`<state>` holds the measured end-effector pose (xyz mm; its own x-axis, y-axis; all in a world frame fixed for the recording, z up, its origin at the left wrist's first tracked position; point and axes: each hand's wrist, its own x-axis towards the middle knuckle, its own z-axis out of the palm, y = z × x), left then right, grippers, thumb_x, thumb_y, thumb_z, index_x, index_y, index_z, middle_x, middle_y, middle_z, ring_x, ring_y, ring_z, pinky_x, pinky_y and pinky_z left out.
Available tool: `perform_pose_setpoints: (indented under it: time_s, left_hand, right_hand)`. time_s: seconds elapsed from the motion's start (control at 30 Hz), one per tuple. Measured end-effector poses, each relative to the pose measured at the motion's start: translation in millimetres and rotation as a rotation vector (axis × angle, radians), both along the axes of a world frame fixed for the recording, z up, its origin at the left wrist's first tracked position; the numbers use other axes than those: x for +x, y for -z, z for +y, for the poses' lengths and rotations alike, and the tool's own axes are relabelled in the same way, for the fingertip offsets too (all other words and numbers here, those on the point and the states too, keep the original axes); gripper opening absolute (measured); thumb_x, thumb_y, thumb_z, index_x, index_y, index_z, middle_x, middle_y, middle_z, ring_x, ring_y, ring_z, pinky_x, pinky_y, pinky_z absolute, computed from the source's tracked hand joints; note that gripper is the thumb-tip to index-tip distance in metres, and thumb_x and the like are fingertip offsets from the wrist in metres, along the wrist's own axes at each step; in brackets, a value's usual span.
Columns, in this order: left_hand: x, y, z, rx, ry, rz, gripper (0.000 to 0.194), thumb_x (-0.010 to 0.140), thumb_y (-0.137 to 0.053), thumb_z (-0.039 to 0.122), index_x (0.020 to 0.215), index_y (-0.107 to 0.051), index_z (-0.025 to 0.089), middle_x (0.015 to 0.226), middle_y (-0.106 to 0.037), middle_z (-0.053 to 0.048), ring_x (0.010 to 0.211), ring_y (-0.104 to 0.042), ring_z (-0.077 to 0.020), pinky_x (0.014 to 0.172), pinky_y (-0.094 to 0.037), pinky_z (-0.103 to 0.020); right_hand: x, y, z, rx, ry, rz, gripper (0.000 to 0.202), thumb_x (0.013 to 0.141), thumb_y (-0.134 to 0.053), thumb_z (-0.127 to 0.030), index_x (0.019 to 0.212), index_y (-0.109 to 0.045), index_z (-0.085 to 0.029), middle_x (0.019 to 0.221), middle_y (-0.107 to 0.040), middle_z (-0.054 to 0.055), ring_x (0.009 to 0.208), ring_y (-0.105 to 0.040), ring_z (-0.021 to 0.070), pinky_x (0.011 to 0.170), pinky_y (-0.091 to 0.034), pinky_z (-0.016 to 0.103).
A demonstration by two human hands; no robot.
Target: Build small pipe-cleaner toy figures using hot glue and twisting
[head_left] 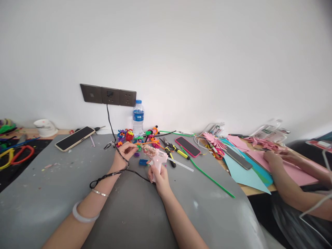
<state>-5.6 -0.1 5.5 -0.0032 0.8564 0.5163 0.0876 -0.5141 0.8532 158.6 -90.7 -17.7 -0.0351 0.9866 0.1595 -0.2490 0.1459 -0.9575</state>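
Observation:
My right hand (161, 179) is wrapped around the handle of a pink hot glue gun (160, 159), its nozzle end pointing left. A clear glue stick (183, 165) juts from the gun's back. Just left of the nozzle, my left hand (126, 152) is closed in a pinch on a thin orange pipe cleaner (144, 142). The gun's black cord (137, 174) runs across my left wrist. Beyond the hands stand small colourful pipe-cleaner figures (129, 134); a blue piece (143, 162) lies by the gun.
A water bottle (138, 119) stands against the wall below sockets (111, 95). Yellow-black pliers (181, 152), a pink-cased phone (188, 146) and a green pipe cleaner (212, 180) lie right. Another phone (75, 138) is left. A co-worker's hands (277, 159) rest on pink paper (298, 174).

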Motion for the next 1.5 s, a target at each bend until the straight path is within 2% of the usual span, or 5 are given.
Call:
perform_pose_setpoints:
  time_s: [0.53, 0.97, 1.33, 1.5]
  left_hand:
    - [-3.2, 4.0, 1.4, 0.039, -0.009, 0.057, 0.014, 0.075, -0.069, 0.032, 0.069, -0.069, 0.019, 0.061, -0.050, 0.001, 0.054, -0.044, -0.0121, 0.052, -0.035, -0.025]
    - [-1.9, -1.3, -2.5, 0.025, 0.005, 0.070, 0.015, 0.074, -0.068, 0.033, 0.068, -0.068, 0.020, 0.058, -0.048, 0.002, 0.053, -0.043, -0.0124, 0.050, -0.034, -0.024]
    - [-0.5, -1.7, -5.1, -0.003, -0.029, 0.048, 0.017, 0.075, -0.068, 0.035, 0.070, -0.067, 0.019, 0.062, -0.057, 0.000, 0.053, -0.048, -0.0120, 0.051, -0.039, -0.024]
    - [0.4, -2.5, -5.4, -0.018, -0.037, 0.021, 0.017, 0.073, -0.069, 0.036, 0.069, -0.067, 0.019, 0.062, -0.059, 0.000, 0.053, -0.050, -0.0124, 0.051, -0.041, -0.023]
  right_hand:
    - [-6.1, -8.0, -5.1, -0.006, 0.082, -0.045, 0.046, 0.083, -0.056, -0.055, 0.098, -0.059, -0.012, 0.048, -0.044, -0.007, 0.038, -0.033, 0.0067, 0.039, -0.026, 0.020]
    - [-3.6, -2.4, -3.7, 0.021, 0.084, -0.104, 0.044, 0.086, -0.052, -0.054, 0.101, -0.058, -0.012, 0.047, -0.044, -0.006, 0.039, -0.034, 0.0076, 0.041, -0.028, 0.021]
    - [-7.8, -7.1, -7.0, -0.026, 0.124, -0.081, 0.044, 0.084, -0.055, -0.054, 0.098, -0.059, -0.013, 0.048, -0.042, -0.007, 0.040, -0.033, 0.0075, 0.040, -0.026, 0.021]
    - [-6.4, -5.3, -5.2, -0.024, 0.096, -0.091, 0.044, 0.085, -0.054, -0.054, 0.100, -0.058, -0.013, 0.049, -0.043, -0.006, 0.040, -0.034, 0.0078, 0.041, -0.028, 0.021]
